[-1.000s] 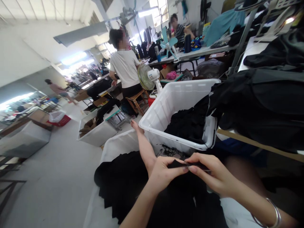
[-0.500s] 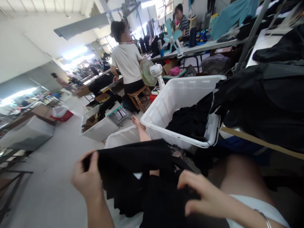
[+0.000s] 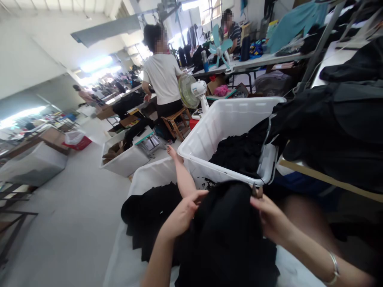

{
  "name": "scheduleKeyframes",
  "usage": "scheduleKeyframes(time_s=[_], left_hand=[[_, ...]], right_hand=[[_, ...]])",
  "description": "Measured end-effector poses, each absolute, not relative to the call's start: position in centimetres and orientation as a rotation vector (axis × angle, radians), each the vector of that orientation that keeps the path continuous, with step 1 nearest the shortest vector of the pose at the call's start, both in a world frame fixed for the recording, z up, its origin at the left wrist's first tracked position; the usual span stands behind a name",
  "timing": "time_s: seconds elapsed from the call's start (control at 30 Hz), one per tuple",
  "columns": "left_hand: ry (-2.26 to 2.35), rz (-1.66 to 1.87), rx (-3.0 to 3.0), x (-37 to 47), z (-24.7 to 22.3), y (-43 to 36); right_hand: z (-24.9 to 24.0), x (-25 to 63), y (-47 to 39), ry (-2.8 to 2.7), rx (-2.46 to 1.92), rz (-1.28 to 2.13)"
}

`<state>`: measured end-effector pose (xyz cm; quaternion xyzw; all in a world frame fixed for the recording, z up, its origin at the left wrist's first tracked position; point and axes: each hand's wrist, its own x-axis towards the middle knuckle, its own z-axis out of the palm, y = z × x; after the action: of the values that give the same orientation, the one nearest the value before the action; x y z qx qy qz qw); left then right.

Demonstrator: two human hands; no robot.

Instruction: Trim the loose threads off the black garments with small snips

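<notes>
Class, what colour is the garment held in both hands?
Black garment, plain, seen in the head view.

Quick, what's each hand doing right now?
Left hand: closed on the left edge of the black garment.
Right hand: gripping the garment's right edge; something small sticks up from it.

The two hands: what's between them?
In the head view, black fabric bunches up between the left hand and the right hand; both grip it.

A garment workshop: black cloth (image 3: 236, 153) fills a white bin (image 3: 209, 135) at 1 o'clock, workers sit at benches (image 3: 254, 61) with fans (image 3: 188, 91).
</notes>
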<state>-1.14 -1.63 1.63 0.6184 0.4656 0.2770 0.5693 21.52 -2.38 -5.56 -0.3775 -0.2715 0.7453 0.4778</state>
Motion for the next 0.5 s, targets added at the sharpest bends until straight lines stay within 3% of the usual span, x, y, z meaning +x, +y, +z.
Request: scheduleKeyframes(time_s=[0.23, 0.4, 0.5], left_hand=[[1.096, 0.807, 1.433, 1.6, -0.7, -0.4], [1.388, 1.04, 1.316, 4.0, -1.1, 1.9], [1.37, 1.183, 1.233, 4.3, -0.3, 2.9]], right_hand=[[-3.9, 24.1, 1.4, -0.746, -1.02, 1.475], [-4.2, 24.4, 0.0, -0.811, -0.955, 1.398], [-4.4, 25.2, -0.7, -0.994, -1.063, 1.175]])
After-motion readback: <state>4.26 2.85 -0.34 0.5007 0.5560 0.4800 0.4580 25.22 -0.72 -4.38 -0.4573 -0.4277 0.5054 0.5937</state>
